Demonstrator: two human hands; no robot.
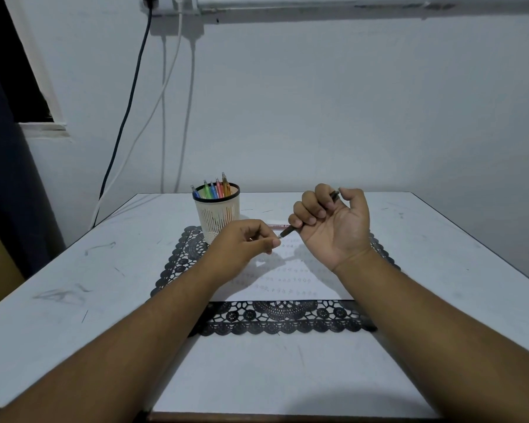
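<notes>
From the head camera, both forearms reach in from the near edge and meet above the middle of the white table.

The right hand is raised with its palm turned back toward the viewer. Its fingers are curled round a dark pen, with the thumb up by the far end. The pen slants down and to the left, clear of the table surface. The left hand has its fingers bent, and its thumb and forefinger pinch the pen's pale tip.

Under the hands a sheet of paper with rows of small marks lies on a black lace mat. The sheet's near edge sits inside the mat's near scalloped border. Just beyond the left hand, a cream pen holder with a black rim stands on the mat's far left corner, and coloured pens stand upright in it. A slim red thing lies flat between the holder and the right hand, partly hidden.

Bare tabletop runs wide to the left and right of the mat, and there is a broad strip between the mat and the near edge. The far edge of the table meets the wall, where cables hang at the far left.
</notes>
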